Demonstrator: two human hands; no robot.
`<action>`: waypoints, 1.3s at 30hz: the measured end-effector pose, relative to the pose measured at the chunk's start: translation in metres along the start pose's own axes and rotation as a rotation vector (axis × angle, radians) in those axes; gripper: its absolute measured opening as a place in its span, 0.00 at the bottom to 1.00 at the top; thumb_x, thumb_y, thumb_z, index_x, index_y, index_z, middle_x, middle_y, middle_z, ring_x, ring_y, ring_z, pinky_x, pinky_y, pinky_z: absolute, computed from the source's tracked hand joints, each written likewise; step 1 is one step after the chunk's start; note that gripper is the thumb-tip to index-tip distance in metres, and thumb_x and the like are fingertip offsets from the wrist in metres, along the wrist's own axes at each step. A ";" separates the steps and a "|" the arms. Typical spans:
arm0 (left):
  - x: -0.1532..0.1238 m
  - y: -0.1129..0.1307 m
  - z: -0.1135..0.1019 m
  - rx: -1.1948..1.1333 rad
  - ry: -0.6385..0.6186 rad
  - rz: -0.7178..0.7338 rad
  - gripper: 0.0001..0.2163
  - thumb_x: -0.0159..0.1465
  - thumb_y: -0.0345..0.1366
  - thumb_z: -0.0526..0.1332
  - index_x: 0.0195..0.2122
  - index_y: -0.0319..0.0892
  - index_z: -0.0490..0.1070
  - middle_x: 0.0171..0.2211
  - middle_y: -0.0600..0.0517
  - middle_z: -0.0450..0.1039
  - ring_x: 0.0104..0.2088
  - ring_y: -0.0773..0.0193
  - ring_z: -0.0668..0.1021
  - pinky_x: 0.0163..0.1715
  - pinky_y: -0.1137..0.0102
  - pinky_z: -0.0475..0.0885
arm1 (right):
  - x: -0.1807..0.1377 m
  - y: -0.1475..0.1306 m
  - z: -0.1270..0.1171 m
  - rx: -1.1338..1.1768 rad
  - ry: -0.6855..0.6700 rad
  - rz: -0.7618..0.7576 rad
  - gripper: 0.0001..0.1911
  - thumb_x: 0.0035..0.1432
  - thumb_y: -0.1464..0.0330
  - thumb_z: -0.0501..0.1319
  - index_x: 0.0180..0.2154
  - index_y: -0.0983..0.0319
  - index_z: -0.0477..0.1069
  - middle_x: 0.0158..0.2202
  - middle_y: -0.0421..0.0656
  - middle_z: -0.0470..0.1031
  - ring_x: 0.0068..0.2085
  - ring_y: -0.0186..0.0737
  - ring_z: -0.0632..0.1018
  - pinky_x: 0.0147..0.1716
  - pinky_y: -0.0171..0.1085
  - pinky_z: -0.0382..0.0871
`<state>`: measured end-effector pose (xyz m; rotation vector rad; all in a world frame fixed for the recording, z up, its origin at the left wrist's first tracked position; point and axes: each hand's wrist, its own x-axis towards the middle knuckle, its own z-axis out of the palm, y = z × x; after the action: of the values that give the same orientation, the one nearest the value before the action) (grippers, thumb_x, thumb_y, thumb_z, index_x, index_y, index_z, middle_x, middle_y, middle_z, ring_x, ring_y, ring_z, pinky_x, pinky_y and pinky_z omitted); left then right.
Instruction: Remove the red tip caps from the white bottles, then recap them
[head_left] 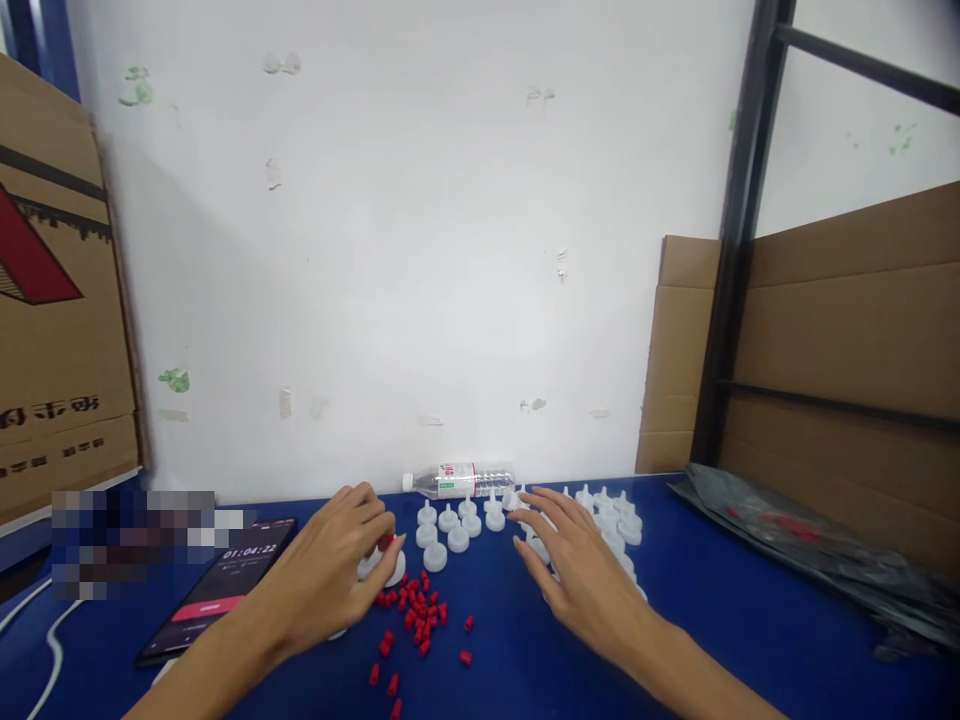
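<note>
My left hand [341, 555] is closed, with a small red tip cap [385, 541] between its fingertips. Right under those fingers is a white screw cap [395, 570], partly hidden by the hand. My right hand [574, 560] hangs over a group of white nozzle caps [628, 528], fingers spread and nothing seen in them. More white nozzle caps [458, 537] stand upright between the two hands. A loose scatter of small red tip caps [420, 615] lies on the blue table [517, 650], just right of my left hand.
A clear plastic bottle [455, 480] lies on its side against the wall. To the left are a phone [225, 580], a white cable [56, 645] and a cardboard box [60, 300]. A dark plastic bag [810, 550] lies at the right, below cardboard sheets [847, 330].
</note>
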<state>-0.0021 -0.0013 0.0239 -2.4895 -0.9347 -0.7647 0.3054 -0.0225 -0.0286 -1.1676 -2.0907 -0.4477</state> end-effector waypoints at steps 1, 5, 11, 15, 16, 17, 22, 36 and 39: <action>-0.001 -0.002 -0.001 0.005 -0.045 -0.019 0.13 0.69 0.32 0.52 0.25 0.43 0.64 0.26 0.51 0.69 0.33 0.59 0.69 0.37 0.64 0.64 | -0.002 0.006 0.006 -0.054 -0.006 0.022 0.15 0.69 0.69 0.55 0.55 0.59 0.70 0.55 0.52 0.75 0.61 0.58 0.70 0.60 0.63 0.64; -0.004 -0.003 0.000 0.016 -0.216 -0.065 0.12 0.67 0.31 0.53 0.26 0.44 0.65 0.27 0.51 0.70 0.35 0.57 0.70 0.38 0.63 0.64 | -0.008 0.016 0.018 -0.113 -0.094 0.053 0.12 0.70 0.68 0.54 0.46 0.59 0.76 0.42 0.48 0.80 0.53 0.56 0.76 0.60 0.65 0.59; -0.011 -0.006 0.001 0.001 -0.310 -0.207 0.10 0.64 0.32 0.55 0.25 0.44 0.68 0.29 0.48 0.71 0.34 0.55 0.72 0.34 0.65 0.64 | -0.007 0.009 0.011 -0.030 -0.156 0.061 0.12 0.70 0.69 0.54 0.46 0.57 0.76 0.44 0.46 0.79 0.49 0.49 0.78 0.63 0.62 0.55; -0.013 -0.009 0.000 -0.029 -0.341 -0.268 0.10 0.64 0.33 0.55 0.26 0.43 0.71 0.31 0.47 0.72 0.34 0.56 0.73 0.33 0.66 0.64 | -0.008 0.012 0.014 -0.067 -0.141 0.068 0.12 0.69 0.68 0.54 0.44 0.58 0.77 0.41 0.46 0.80 0.48 0.51 0.78 0.61 0.62 0.57; -0.013 -0.010 0.000 -0.032 -0.353 -0.276 0.10 0.63 0.33 0.55 0.26 0.43 0.72 0.31 0.47 0.73 0.34 0.56 0.74 0.33 0.66 0.65 | -0.009 0.013 0.015 -0.075 -0.147 0.070 0.12 0.69 0.69 0.54 0.43 0.58 0.77 0.40 0.46 0.81 0.48 0.51 0.78 0.61 0.62 0.57; -0.012 -0.010 -0.001 -0.031 -0.365 -0.283 0.10 0.63 0.33 0.56 0.26 0.43 0.73 0.31 0.46 0.73 0.34 0.55 0.74 0.33 0.66 0.65 | -0.009 0.014 0.016 -0.078 -0.154 0.071 0.13 0.69 0.69 0.54 0.43 0.58 0.78 0.39 0.46 0.81 0.48 0.51 0.78 0.62 0.62 0.57; -0.011 -0.012 -0.003 0.005 -0.417 -0.318 0.11 0.62 0.34 0.56 0.26 0.44 0.75 0.31 0.46 0.73 0.32 0.55 0.76 0.31 0.66 0.64 | -0.010 0.012 0.016 -0.068 -0.213 0.081 0.12 0.68 0.70 0.55 0.42 0.59 0.78 0.38 0.47 0.82 0.50 0.55 0.78 0.61 0.64 0.57; -0.013 -0.013 -0.008 0.042 -0.485 -0.364 0.11 0.62 0.34 0.55 0.29 0.45 0.76 0.33 0.46 0.75 0.31 0.54 0.77 0.29 0.67 0.62 | -0.002 0.000 0.004 0.026 -0.122 0.012 0.11 0.69 0.72 0.55 0.45 0.61 0.76 0.41 0.46 0.80 0.46 0.48 0.79 0.63 0.62 0.57; -0.011 -0.013 -0.008 0.049 -0.534 -0.388 0.10 0.62 0.34 0.55 0.29 0.44 0.76 0.33 0.46 0.75 0.31 0.54 0.77 0.29 0.67 0.63 | -0.002 -0.001 0.004 0.033 -0.118 0.007 0.11 0.68 0.72 0.56 0.45 0.61 0.76 0.41 0.47 0.80 0.47 0.49 0.78 0.62 0.62 0.58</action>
<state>-0.0210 -0.0016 0.0250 -2.5437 -1.6285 -0.1585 0.3038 -0.0222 -0.0330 -1.2083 -2.1851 -0.3477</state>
